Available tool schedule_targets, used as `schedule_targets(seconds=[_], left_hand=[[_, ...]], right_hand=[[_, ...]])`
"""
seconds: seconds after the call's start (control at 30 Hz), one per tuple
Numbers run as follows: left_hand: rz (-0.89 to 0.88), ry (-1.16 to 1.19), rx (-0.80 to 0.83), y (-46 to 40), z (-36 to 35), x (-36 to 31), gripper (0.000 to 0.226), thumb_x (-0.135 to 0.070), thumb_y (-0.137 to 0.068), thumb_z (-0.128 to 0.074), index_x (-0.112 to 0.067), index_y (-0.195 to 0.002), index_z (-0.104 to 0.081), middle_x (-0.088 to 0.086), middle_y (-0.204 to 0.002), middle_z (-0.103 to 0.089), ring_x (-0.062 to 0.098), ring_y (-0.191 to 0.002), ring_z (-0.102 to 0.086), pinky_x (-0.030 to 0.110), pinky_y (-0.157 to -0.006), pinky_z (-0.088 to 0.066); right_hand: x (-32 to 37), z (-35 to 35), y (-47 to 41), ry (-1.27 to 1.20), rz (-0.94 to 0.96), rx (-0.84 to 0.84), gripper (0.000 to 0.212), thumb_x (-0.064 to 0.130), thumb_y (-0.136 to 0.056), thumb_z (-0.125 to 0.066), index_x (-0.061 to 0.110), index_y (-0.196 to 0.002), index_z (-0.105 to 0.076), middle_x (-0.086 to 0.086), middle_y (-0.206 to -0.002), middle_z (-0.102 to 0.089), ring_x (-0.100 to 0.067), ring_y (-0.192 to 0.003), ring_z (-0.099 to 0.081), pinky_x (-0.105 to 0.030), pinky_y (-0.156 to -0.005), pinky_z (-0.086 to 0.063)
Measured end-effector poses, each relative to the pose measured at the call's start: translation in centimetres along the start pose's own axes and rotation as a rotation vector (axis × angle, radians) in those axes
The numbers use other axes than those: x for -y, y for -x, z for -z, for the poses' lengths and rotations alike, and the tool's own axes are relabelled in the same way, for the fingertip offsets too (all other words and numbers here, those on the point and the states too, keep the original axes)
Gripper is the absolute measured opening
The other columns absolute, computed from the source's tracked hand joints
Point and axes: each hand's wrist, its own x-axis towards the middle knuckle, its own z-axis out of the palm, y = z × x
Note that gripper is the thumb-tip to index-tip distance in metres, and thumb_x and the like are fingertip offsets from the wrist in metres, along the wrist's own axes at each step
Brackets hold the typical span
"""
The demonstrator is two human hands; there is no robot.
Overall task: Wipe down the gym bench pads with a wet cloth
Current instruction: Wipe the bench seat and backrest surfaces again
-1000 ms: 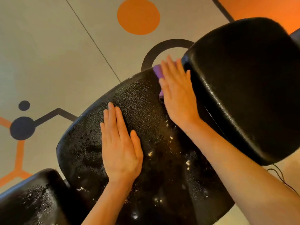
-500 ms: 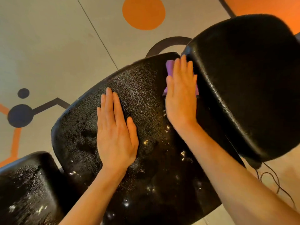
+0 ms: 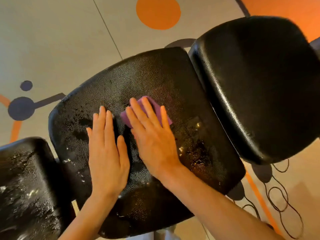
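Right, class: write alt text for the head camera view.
A right hand presses a purple cloth flat on the wet middle black bench pad; the left hand rests flat beside it. More black pads flank it above a patterned floor.

The middle bench pad (image 3: 155, 80) is black with a pebbled grain, speckled with glistening droplets and pale flecks. The right pad (image 3: 259, 84) is smoother glossy black; the left pad (image 3: 26, 179) is black with whitish smears, possibly foam. The cloth (image 3: 152, 104) is purple. The floor (image 3: 52, 40) is beige with orange and dark navy circles and lines.
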Motion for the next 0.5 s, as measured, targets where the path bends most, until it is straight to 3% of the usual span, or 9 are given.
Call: schedule_targets(seconds=[0.07, 0.1, 0.2, 0.27, 0.33, 0.4, 0.47, 0.5], left_hand=[[0.036, -0.07, 0.027, 1.2, -0.6, 0.0, 0.059, -0.023, -0.099, -0.028, -0.008, -0.154, -0.016, 0.003, -0.164, -0.006, 0.015, -0.152, 0.0, 0.037, -0.124, -0.003], [0.046, -0.108, 0.029, 1.5, -0.8, 0.0, 0.06, -0.024, -0.099, -0.027, -0.007, -0.154, -0.014, 0.004, -0.164, -0.005, 0.015, -0.152, 0.001, 0.037, -0.124, -0.003], [0.047, -0.149, 0.018, 1.4, -1.0, -0.2, 0.06, -0.025, -0.098, -0.026, -0.007, -0.154, -0.013, 0.005, -0.164, -0.006, 0.017, -0.152, 0.0, 0.036, -0.124, -0.004], [0.048, -0.164, 0.022, 1.5, -1.0, -0.3, 0.06, -0.024, -0.099, -0.027, -0.006, -0.154, -0.013, 0.006, -0.164, -0.006, 0.017, -0.152, 0.0, 0.036, -0.124, -0.004], [0.045, -0.175, 0.019, 1.5, -1.0, -0.2, 0.059, -0.023, -0.099, -0.027, -0.006, -0.154, -0.013, 0.006, -0.164, -0.006, 0.018, -0.152, 0.0, 0.037, -0.124, -0.005], [0.039, -0.178, 0.018, 1.4, -1.1, -0.2, 0.059, -0.022, -0.099, -0.027, -0.006, -0.154, -0.014, 0.007, -0.164, -0.007, 0.019, -0.152, -0.001, 0.038, -0.124, -0.006], [0.035, -0.18, 0.017, 1.4, -1.1, -0.2, 0.059, -0.023, -0.099, -0.027, -0.005, -0.154, -0.015, 0.007, -0.164, -0.008, 0.02, -0.152, -0.003, 0.039, -0.124, -0.007], [0.033, -0.18, 0.015, 1.4, -1.1, -0.2, 0.059, -0.023, -0.099, -0.026, -0.005, -0.154, -0.016, 0.007, -0.164, -0.008, 0.02, -0.152, -0.004, 0.039, -0.124, -0.008]], right_hand=[[-2.2, 0.3, 0.2, 0.059, 0.163, 0.047, 0.051, 0.028, -0.102, -0.032, 0.019, -0.152, -0.024, 0.0, -0.162, -0.015, -0.022, -0.15, -0.005, -0.049, -0.121, -0.005], [-4.2, 0.8, -0.1, 0.062, 0.124, 0.032, 0.051, 0.03, -0.102, -0.028, 0.019, -0.152, -0.024, -0.001, -0.162, -0.015, -0.023, -0.15, -0.005, -0.05, -0.121, -0.008], [-9.1, 2.6, -1.4, -0.077, -0.359, -0.04, 0.051, 0.031, -0.104, -0.019, 0.016, -0.153, -0.016, -0.006, -0.162, -0.008, -0.025, -0.15, -0.002, -0.052, -0.12, -0.013], [-7.6, 2.3, -1.3, -0.072, -0.538, -0.099, 0.052, 0.031, -0.104, -0.017, 0.014, -0.153, -0.015, -0.008, -0.162, -0.008, -0.026, -0.15, -0.003, -0.052, -0.12, -0.013], [-3.7, 1.0, 0.3, 0.006, -0.374, -0.066, 0.053, 0.029, -0.102, -0.017, 0.012, -0.153, -0.014, -0.01, -0.162, -0.008, -0.027, -0.15, -0.002, -0.051, -0.121, -0.01], [-1.5, 0.3, 2.3, 0.04, -0.036, 0.046, 0.054, 0.029, -0.102, -0.022, 0.012, -0.153, -0.013, -0.007, -0.162, -0.006, -0.024, -0.15, 0.001, -0.049, -0.121, -0.009], [-3.3, 0.7, 2.4, 0.066, 0.216, 0.116, 0.055, 0.03, -0.102, -0.026, 0.013, -0.153, -0.018, -0.004, -0.162, -0.01, -0.02, -0.15, -0.003, -0.045, -0.121, -0.013], [-5.2, 1.2, 1.9, 0.085, 0.221, 0.097, 0.054, 0.03, -0.101, -0.026, 0.013, -0.152, -0.021, -0.004, -0.162, -0.014, -0.021, -0.15, -0.008, -0.046, -0.121, -0.016]])
